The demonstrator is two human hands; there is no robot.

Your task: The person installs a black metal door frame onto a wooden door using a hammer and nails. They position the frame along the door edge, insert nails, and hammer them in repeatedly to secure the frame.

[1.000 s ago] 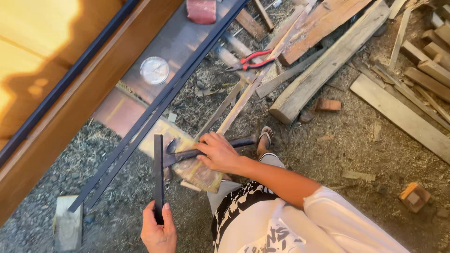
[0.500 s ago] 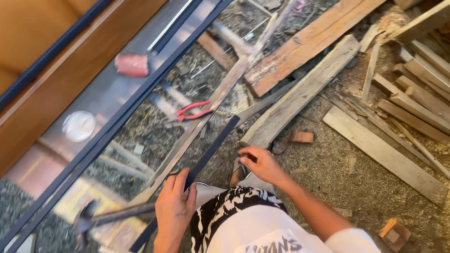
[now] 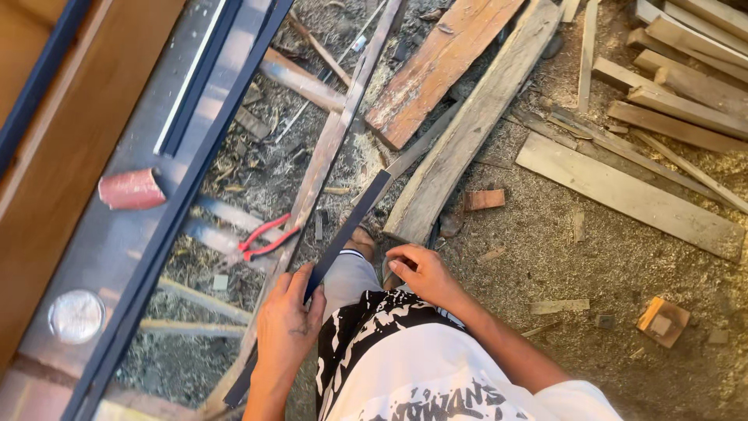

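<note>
Gripped in your left hand: dark flat metal bar, fingers wrapped round its near part, far end slanting up-right to the weathered beam. Right hand — curled loosely at your knee just right of the bar, holding nothing visible. Red pliers lie untouched, left. Progress — bar lifted and in hand; no work on it visible yet.

The only camera, on the person's head, looks steeply down, close above both hands and the sawdust ground.
</note>
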